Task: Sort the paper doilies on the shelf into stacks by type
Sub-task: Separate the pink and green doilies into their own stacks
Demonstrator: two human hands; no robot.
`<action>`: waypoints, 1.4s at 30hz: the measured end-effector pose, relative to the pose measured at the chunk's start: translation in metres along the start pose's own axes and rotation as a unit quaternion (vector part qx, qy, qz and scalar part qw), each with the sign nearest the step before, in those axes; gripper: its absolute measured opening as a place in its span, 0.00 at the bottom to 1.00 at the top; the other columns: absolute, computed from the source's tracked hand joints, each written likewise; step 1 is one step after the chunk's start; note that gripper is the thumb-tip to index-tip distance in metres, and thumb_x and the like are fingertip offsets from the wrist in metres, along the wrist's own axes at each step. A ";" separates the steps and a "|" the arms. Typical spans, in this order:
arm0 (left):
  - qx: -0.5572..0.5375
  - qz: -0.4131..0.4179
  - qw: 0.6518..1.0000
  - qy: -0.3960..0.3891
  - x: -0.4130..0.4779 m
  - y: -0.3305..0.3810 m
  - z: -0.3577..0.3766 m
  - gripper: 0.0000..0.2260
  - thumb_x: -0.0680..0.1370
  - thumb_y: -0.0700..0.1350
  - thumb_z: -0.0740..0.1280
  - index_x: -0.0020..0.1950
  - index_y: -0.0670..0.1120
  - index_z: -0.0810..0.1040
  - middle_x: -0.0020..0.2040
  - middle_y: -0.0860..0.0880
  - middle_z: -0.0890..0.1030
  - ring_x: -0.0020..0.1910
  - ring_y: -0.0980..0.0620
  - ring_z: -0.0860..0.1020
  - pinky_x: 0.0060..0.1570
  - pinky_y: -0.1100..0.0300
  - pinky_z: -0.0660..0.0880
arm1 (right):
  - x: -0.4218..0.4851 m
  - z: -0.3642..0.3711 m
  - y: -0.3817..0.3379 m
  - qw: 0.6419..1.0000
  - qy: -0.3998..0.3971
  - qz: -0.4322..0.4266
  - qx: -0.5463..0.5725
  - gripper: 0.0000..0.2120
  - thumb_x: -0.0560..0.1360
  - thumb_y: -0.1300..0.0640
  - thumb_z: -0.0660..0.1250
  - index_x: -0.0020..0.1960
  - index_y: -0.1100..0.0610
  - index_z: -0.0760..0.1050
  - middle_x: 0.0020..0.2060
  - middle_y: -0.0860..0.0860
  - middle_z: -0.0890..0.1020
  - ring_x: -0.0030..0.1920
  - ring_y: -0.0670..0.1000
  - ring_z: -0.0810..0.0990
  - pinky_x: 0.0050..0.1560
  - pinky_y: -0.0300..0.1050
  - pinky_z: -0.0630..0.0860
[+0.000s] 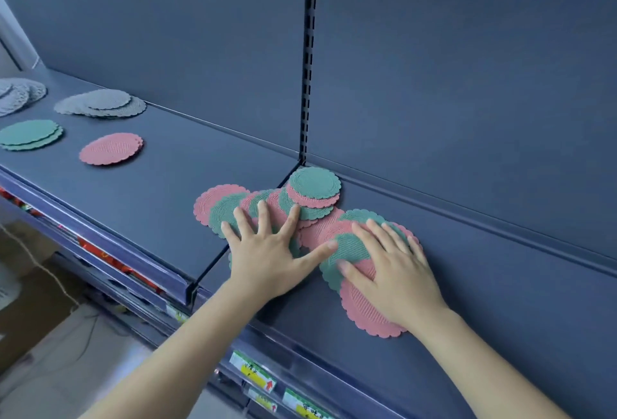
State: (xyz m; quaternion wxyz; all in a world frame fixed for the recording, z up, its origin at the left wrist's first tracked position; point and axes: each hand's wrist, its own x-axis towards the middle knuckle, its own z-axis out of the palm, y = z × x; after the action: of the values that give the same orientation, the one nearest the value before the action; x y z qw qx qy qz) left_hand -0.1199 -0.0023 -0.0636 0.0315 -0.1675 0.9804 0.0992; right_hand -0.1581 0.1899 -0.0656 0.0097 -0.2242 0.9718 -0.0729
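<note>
- Head camera, main item: mixed pile of pink and green paper doilies (310, 215), round with scalloped edges, overlapping loosely. It lies on the grey shelf (167, 168), across the seam where two shelf boards meet, and reaches from near the back panel towards the front edge.
- Green doily (314, 183): topmost at the rear of the pile, resting on a pink one, close to the back panel.
- Pink doily (364, 315): nearest the front edge, partly under the heel of the right hand.
- Left hand (267, 251): palm down, fingers straight and spread wide, pressing flat on the left half of the pile; the thumb points towards the right hand.
- Right hand (390, 261): palm down, fingers straight and slightly apart, lying flat on the right half of the pile; the thumb rests on a green doily. It pinches nothing.
- Pink stack (111, 149): sorted, on the left shelf board, well apart from the pile.
- Green stack (30, 134): left of the pink stack, near the front edge.
- Grey stack (100, 105): loosely fanned, behind the pink stack, near the back panel.
- Second grey group (16, 94): at the far left, cut off by the frame edge.
- Back panel (467, 84): plain grey, divided by a slotted upright (310, 51).
- Price labels (253, 375): green and yellow, on the rail below the shelf; their print is unreadable.
- Cardboard boxes (30, 301): on the floor at lower left.
</note>
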 end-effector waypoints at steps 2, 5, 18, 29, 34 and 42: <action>0.001 0.007 1.000 -0.010 -0.011 0.014 0.005 0.45 0.61 0.81 0.39 0.75 0.65 0.40 0.79 0.43 0.43 0.75 0.34 0.38 0.70 0.35 0.37 | -0.004 0.000 0.008 1.000 -0.003 0.001 0.007 0.47 0.62 0.24 0.25 0.77 0.41 0.46 0.77 0.43 0.49 0.77 0.46 0.44 0.76 0.52 0.42; -0.025 0.006 0.999 -0.021 -0.021 0.028 0.004 0.40 0.67 0.78 0.41 0.76 0.64 0.41 0.78 0.41 0.40 0.75 0.35 0.36 0.70 0.36 0.35 | -0.010 -0.011 0.015 0.995 -0.029 -0.002 0.094 0.33 0.74 0.31 0.39 0.77 0.42 0.46 0.78 0.45 0.48 0.77 0.45 0.43 0.75 0.48 0.39; 0.055 0.077 0.995 0.016 -0.010 0.064 -0.023 0.24 0.69 0.65 0.68 0.56 0.48 0.78 0.57 0.48 0.71 0.60 0.44 0.63 0.58 0.53 0.61 | -0.035 -0.028 0.037 0.961 0.100 0.103 0.238 0.20 0.70 0.45 0.71 0.36 0.56 0.65 0.35 0.46 0.70 0.38 0.46 0.68 0.35 0.42 0.62; -0.528 0.020 0.844 0.093 0.001 -0.006 -0.070 0.07 0.75 0.39 0.69 0.43 0.52 0.77 0.39 0.51 0.78 0.32 0.51 0.74 0.34 0.60 0.76 | 0.035 -0.052 -0.031 0.748 0.193 0.135 0.621 0.09 0.75 0.54 0.68 0.50 0.51 0.68 0.38 0.43 0.74 0.39 0.45 0.72 0.39 0.39 0.70; -0.596 -0.040 0.779 0.191 0.022 -0.121 -0.095 0.13 0.77 0.32 0.64 0.51 0.49 0.80 0.50 0.45 0.81 0.39 0.50 0.80 0.48 0.51 0.81 | 0.100 -0.047 -0.144 0.712 0.070 0.079 0.694 0.18 0.75 0.66 0.64 0.58 0.49 0.67 0.42 0.48 0.78 0.43 0.49 0.74 0.45 0.44 0.69; -0.647 -0.091 0.702 0.281 0.116 -0.395 -0.132 0.11 0.76 0.33 0.67 0.57 0.41 0.77 0.51 0.41 0.78 0.44 0.49 0.79 0.40 0.65 0.80 | 0.225 -0.008 -0.349 0.744 0.011 0.024 0.668 0.15 0.75 0.68 0.63 0.52 0.50 0.74 0.45 0.50 0.82 0.47 0.51 0.81 0.49 0.50 0.75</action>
State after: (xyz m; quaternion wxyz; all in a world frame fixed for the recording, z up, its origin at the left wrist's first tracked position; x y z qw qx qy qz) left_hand -0.1007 -0.4315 -0.0181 -0.3531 -0.2547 0.6181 0.6545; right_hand -0.2098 -0.2174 -0.0040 0.1478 -0.1365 0.6797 -0.7053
